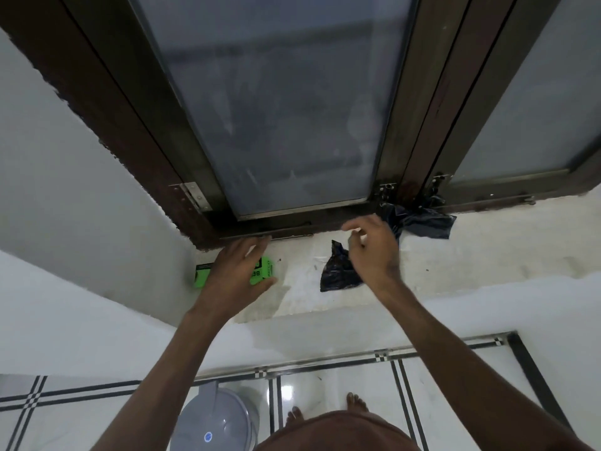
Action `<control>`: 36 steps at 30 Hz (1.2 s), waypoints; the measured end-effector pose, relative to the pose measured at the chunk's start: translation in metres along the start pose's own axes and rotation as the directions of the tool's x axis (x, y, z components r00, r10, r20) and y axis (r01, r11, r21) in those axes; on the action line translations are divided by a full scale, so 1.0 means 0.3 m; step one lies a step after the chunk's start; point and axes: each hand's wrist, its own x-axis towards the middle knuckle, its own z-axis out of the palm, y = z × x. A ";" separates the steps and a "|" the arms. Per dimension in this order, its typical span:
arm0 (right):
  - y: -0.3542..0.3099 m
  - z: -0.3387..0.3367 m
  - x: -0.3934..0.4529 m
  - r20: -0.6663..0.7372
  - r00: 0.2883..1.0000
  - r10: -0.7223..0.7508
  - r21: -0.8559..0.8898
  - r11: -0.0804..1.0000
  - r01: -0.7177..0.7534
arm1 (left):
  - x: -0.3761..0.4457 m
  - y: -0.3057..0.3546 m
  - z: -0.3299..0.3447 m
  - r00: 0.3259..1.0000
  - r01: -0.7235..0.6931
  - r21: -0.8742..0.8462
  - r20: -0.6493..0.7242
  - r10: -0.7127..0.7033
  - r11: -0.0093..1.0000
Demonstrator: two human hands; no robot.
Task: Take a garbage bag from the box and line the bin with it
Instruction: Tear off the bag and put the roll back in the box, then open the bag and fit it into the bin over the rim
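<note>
Left hand [235, 271] spread wide over green bag box [260, 271], steadying it | right hand [374, 252] loosely curled, empty, above crumpled black bag [338, 271] | sill [455, 265] | bin [218, 421] waited below, unlined.

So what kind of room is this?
Probably a room in a home, by a window: a frosted glass window in a dark frame, a white painted sill, shiny floor tiles and a grey bin.
</note>
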 end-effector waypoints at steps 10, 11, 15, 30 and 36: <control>0.328 -0.252 0.106 -0.195 0.972 0.135 -0.456 0.865 -0.211 | 0.157 0.344 0.201 0.969 -0.201 -0.094 0.128 0.212 0.975; 0.347 -0.256 0.116 -0.159 0.977 0.143 -0.486 0.850 -0.204 | 0.162 0.354 0.220 0.967 -0.195 -0.085 0.148 0.206 0.977; 0.415 -0.275 0.137 -0.051 0.989 0.142 -0.536 0.831 -0.147 | 0.181 0.430 0.255 0.991 -0.030 -0.186 0.124 0.054 0.982; 0.358 -0.426 -0.076 0.210 0.975 0.068 0.059 0.995 -0.083 | -0.116 0.279 0.019 0.802 0.223 -0.922 -0.011 -0.597 0.316; 0.152 -0.343 -0.425 0.441 0.893 0.086 0.012 0.995 -0.102 | -0.433 0.188 -0.002 0.742 0.277 -0.943 0.089 -0.664 0.182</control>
